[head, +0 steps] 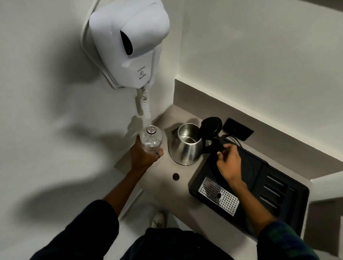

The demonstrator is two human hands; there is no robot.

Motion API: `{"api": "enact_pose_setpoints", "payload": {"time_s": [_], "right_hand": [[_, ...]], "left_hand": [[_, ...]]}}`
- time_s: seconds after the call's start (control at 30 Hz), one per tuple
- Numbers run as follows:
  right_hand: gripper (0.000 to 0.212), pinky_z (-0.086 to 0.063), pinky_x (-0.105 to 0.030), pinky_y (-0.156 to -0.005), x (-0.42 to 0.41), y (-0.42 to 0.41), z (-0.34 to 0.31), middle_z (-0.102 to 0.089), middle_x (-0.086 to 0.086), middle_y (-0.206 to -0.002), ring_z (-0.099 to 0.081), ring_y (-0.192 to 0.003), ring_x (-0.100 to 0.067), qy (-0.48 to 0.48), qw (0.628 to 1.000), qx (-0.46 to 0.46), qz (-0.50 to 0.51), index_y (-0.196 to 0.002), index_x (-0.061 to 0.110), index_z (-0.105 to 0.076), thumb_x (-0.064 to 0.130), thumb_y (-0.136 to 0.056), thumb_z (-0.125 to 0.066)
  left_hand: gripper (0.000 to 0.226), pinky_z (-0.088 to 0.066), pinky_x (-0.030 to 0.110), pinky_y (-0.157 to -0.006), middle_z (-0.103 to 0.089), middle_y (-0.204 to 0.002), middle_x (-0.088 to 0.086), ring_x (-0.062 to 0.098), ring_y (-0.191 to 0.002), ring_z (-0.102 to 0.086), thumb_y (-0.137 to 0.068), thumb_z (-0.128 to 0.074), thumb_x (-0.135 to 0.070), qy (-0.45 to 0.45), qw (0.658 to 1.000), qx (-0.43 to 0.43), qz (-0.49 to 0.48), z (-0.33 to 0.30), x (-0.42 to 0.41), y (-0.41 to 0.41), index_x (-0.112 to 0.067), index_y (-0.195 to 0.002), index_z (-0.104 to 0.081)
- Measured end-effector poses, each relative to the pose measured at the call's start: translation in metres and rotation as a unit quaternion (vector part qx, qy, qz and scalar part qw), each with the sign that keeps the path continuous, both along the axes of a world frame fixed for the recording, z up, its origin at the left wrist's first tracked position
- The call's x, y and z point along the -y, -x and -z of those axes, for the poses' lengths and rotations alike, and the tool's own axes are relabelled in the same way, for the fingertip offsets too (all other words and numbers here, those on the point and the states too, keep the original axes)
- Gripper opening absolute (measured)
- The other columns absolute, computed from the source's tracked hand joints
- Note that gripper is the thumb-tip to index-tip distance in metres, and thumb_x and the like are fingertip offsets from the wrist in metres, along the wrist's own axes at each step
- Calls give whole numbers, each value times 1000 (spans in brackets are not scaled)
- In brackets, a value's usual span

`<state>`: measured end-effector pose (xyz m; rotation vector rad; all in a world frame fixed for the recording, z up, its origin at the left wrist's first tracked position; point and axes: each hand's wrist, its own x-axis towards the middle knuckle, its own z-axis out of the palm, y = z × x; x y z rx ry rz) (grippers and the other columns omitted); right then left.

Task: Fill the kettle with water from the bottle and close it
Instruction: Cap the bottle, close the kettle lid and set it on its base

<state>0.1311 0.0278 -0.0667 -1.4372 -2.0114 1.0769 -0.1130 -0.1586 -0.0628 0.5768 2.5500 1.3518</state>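
A steel kettle stands on the grey counter with its black lid tipped up and open. To its left my left hand grips a clear plastic bottle, upright, uncapped, and nearly empty of water. My right hand is at the kettle's black handle, fingers curled beside it; whether it grips the handle is unclear.
A black tray with a perforated metal drip plate lies right of the kettle. A wall-mounted white hair dryer hangs above, its coiled cord dropping behind the bottle. A black wall socket sits behind the kettle. A small round hole marks the counter.
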Motion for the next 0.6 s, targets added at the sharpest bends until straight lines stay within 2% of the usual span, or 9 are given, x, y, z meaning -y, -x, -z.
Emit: {"api": "enact_pose_setpoints", "payload": {"time_s": [0.1, 0.13, 0.2, 0.27, 0.33, 0.4, 0.47, 0.53, 0.6], "right_hand": [[15, -59, -37, -90, 16, 4, 8, -72, 0, -92, -73, -89, -24, 42, 999, 24, -5, -107, 12, -66, 3, -94, -65], [16, -60, -32, -89, 24, 7, 12, -74, -1, -93, -74, -90, -22, 52, 996, 48, -54, -105, 13, -69, 2, -93, -66], [19, -57, -20, -89, 40, 20, 14, -77, -4, -101, -74, -94, -19, 51, 977, 98, -184, -105, 15, -73, 3, -93, -66], [25, -49, -16, -98, 58, 38, 15, -76, -7, -117, -71, -110, -22, 35, 945, 123, -300, -114, 11, -76, 3, -92, -66], [37, -38, -16, -110, 74, 56, 21, -65, -9, -139, -59, -131, -24, 4, 907, 149, -393, -129, 9, -70, 6, -92, -66], [48, -30, -25, -121, 86, 68, 31, -50, -8, -154, -43, -144, -25, -32, 868, 191, -457, -143, 11, -59, 11, -96, -63], [43, -27, -27, -119, 90, 75, 40, -46, -10, -153, -40, -143, -28, -63, 850, 231, -470, -143, 11, -59, 14, -100, -56], [35, -29, -26, -114, 92, 79, 42, -52, -12, -146, -45, -138, -29, -77, 848, 233, -470, -134, 8, -66, 13, -101, -52], [34, -32, -28, -112, 91, 81, 41, -56, -13, -142, -49, -135, -30, -86, 852, 218, -468, -131, 7, -66, 11, -99, -55]], "left_hand": [[93, -44, 17, -85, -74, -119, 4, 24, -106, -71, -50, -103, -32, -18, 1000, 2, 12, 5, 5, -3, -16, -130, -58], [94, -46, 16, -87, -73, -120, 3, 23, -107, -71, -50, -103, -32, -22, 1000, 8, 19, 8, 8, -3, -16, -130, -56], [99, -52, 27, -100, -72, -125, 3, 22, -114, -71, -52, -103, -34, -29, 998, 38, 38, 10, 11, -2, -16, -134, -51], [105, -50, 32, -106, -69, -132, 3, 20, -122, -66, -52, -103, -38, -36, 997, 55, 37, 11, 13, 0, -17, -138, -47], [110, -48, 30, -105, -65, -136, 5, 21, -126, -62, -52, -102, -43, -30, 999, 38, 20, 13, 16, 1, -14, -142, -46], [116, -49, 38, -109, -63, -140, 9, 25, -129, -61, -52, -100, -48, -12, 999, 45, 16, 14, 22, 4, -11, -147, -44], [115, -50, 43, -108, -64, -139, 10, 27, -128, -62, -53, -101, -46, 6, 998, 47, 39, 15, 29, 7, -10, -147, -44], [113, -51, 46, -106, -63, -137, 11, 29, -126, -63, -53, -102, -39, 5, 996, 41, 74, 15, 36, 5, -10, -145, -44], [120, -46, 49, -110, -54, -143, 17, 33, -133, -55, -52, -103, -33, -1, 996, 5, 91, 14, 42, -4, -3, -148, -39]]}}
